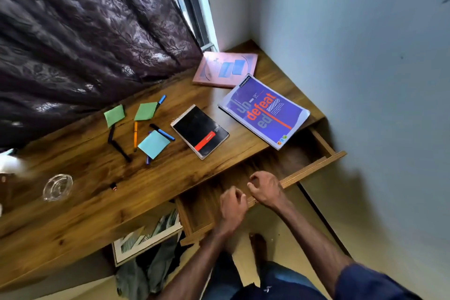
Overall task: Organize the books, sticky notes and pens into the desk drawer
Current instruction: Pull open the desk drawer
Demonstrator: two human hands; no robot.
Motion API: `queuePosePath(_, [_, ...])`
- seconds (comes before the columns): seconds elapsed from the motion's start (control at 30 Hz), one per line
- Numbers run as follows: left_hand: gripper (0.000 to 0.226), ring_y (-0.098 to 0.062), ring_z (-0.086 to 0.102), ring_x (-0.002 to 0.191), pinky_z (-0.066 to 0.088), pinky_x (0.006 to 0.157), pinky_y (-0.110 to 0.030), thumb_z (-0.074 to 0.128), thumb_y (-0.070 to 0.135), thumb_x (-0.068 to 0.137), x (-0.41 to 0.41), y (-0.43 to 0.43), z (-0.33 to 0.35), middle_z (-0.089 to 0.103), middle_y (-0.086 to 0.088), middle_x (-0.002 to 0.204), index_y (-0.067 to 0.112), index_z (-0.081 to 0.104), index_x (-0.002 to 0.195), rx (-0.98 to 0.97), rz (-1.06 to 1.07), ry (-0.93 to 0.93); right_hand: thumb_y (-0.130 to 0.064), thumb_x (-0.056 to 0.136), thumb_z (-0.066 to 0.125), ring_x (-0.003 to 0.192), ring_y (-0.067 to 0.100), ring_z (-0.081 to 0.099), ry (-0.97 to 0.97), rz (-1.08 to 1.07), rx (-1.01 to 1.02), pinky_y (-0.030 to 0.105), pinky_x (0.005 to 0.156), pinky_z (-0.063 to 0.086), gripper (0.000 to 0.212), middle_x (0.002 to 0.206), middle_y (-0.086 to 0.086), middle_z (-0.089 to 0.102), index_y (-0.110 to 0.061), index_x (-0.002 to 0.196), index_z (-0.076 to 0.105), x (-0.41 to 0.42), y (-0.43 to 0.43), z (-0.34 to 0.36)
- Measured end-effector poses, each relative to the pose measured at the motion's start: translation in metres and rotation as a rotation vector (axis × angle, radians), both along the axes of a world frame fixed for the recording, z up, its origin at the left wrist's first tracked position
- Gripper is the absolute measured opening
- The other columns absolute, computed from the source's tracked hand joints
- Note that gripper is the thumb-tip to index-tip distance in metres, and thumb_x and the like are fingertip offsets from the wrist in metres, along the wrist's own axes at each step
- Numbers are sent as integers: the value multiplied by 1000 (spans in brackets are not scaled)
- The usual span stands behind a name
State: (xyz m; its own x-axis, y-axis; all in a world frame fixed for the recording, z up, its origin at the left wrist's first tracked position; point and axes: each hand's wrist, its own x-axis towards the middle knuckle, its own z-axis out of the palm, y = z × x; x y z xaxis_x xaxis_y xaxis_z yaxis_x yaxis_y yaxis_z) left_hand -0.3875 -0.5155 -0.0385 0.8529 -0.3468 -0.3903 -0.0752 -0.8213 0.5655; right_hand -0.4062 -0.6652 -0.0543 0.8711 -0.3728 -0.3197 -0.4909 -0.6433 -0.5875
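The left hand (232,207) and right hand (266,190) are nearest, both at the front panel of the drawer (316,165). Their fingers are curled, but I cannot tell whether either grip clasps the panel or only hovers over it. The drawer stands wide open, likely to receive things, and nothing shows inside. Just beyond the drawer, on the desk (219,161), lie the black notepad (201,131) and the purple book (265,111), one corner overhanging the drawer. The pink book (225,69) lies farther off. Farther left of the drawer, sticky notes (154,143) and pens (135,136) lie scattered, not yet gathered.
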Motion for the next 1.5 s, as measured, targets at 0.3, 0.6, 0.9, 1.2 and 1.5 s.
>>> queuePosePath(0.3, [51, -23, 60, 106, 49, 98, -44, 31, 53, 98, -25, 71, -57, 64, -9, 124, 18, 57, 125, 257, -196, 171, -50, 103, 19, 112, 26, 60, 268, 450, -373, 43, 106, 38, 59, 121, 12, 66, -13, 119, 62, -50, 1, -23])
queuePosePath(0.6, [54, -28, 60, 100, 50, 89, -38, 33, 56, 102, -110, 88, -31, 63, -12, 114, 13, 61, 118, 296, -316, 218, -48, 105, 18, 124, 26, 54, 304, 378, -414, 47, 116, 28, 56, 131, 12, 61, -13, 124, 58, -151, 23, -28])
queuePosePath(0.9, [68, -30, 64, 101, 50, 86, -35, 29, 64, 100, -203, 104, -30, 65, -12, 105, 8, 66, 112, 368, -404, 175, -43, 103, 19, 119, 29, 57, 287, 306, -448, 51, 116, 27, 55, 126, 14, 63, -11, 120, 60, -246, 41, -34])
queuePosePath(1.2, [73, -30, 66, 87, 51, 78, -37, 24, 74, 95, -253, 108, -37, 68, -13, 94, 12, 62, 88, 395, -487, 191, -41, 95, 18, 105, 28, 59, 250, 255, -523, 54, 111, 31, 53, 111, 14, 65, -12, 109, 60, -311, 56, -30])
queuePosePath(1.5, [70, -29, 63, 87, 52, 81, -38, 22, 68, 98, -267, 115, -44, 68, -12, 97, 13, 65, 97, 300, -282, 259, -40, 94, 28, 86, 26, 54, 224, 277, -487, 45, 92, 38, 39, 93, 10, 63, -16, 92, 59, -315, 47, -45])
